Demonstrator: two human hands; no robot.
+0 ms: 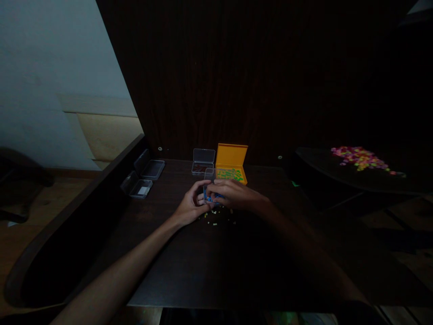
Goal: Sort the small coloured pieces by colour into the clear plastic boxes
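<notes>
A: Both hands meet mid-worktop (189, 266). Where's the small clear box (210, 186)?

B: Right between them: left hand (191, 206) cups its near side, right hand (233, 195) lies over the top, blue pieces inside.

A: Each grip?

B: Narrow, closed on the box. Loose beads (216, 220) lie just below; orange case (231, 169) stands open behind.
</notes>
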